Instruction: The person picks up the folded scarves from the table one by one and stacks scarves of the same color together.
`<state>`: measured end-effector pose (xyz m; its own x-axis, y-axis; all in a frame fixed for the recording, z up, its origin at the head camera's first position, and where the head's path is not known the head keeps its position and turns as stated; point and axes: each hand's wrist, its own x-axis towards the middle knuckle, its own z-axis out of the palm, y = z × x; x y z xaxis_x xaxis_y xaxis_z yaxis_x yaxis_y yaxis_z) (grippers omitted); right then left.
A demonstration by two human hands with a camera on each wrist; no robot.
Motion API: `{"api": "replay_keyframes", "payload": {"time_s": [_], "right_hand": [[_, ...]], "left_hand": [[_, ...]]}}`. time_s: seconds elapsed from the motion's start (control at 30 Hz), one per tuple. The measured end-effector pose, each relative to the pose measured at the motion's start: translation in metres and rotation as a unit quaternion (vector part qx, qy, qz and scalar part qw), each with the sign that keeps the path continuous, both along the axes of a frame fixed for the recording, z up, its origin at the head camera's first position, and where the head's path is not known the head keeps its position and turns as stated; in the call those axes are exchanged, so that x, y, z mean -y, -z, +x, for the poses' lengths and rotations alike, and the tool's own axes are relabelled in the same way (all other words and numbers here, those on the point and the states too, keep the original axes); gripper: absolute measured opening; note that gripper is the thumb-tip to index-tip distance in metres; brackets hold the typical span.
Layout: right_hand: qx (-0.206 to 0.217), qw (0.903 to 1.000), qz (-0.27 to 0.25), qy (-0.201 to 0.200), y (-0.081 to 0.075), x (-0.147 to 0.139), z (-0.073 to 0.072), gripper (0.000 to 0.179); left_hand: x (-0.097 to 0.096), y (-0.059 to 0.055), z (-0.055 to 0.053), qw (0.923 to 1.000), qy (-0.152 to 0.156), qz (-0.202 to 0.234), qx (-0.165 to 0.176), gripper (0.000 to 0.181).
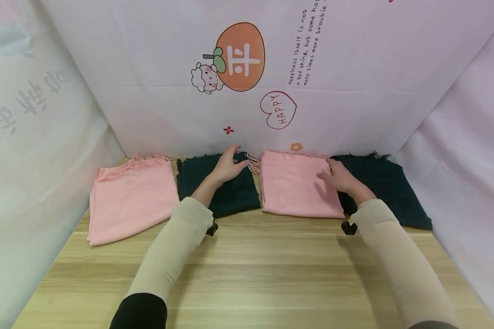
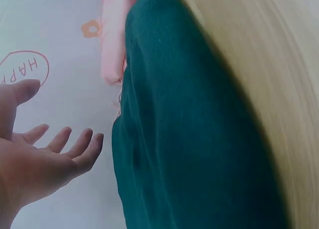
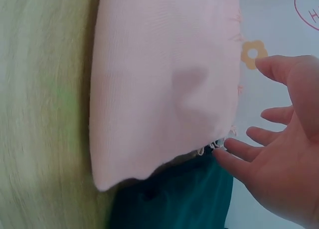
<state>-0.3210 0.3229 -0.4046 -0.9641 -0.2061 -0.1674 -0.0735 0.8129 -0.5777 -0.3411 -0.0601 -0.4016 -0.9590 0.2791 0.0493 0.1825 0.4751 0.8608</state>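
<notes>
Four folded fringed scarves lie side by side along the back of the table, so several in one row: a pink scarf [image 1: 133,201] at far left, a dark green scarf [image 1: 236,196], a second pink scarf [image 1: 296,187], and a second dark green scarf [image 1: 384,189] at far right. My left hand [image 1: 226,170] hovers over the left green scarf's back part, fingers spread and loose. In the left wrist view that hand [image 2: 45,161] holds nothing. Near the right pink scarf's back right corner is my right hand [image 1: 339,177], its fingers [image 3: 237,151] extended; whether they touch cannot be told.
A white printed cloth [image 1: 337,109] rises right behind the scarves, with more white cloth at both sides. The wooden table [image 1: 267,265] stretches in front of the row. Small black devices [image 1: 348,227] sit at both wrists.
</notes>
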Motion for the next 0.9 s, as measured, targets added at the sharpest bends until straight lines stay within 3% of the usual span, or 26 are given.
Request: {"api": "replay_keyframes", "payload": {"time_s": [0.27,0.5,0.9], "right_hand": [[0.05,0.9968,-0.046,0.044,0.001,-0.004,0.003,0.087],[0.067,0.9943,-0.057,0.06,0.004,-0.003,0.005,0.085],[0.081,0.9914,-0.078,0.067,0.012,-0.004,0.001,0.085]], "left_hand": [[-0.011,0.001,0.002,0.9974,0.016,0.037,0.06,0.069],[-0.021,0.008,0.001,0.9963,0.027,0.043,0.069,0.077],[-0.037,0.017,0.0,0.992,0.039,0.067,0.1,0.075]]}}
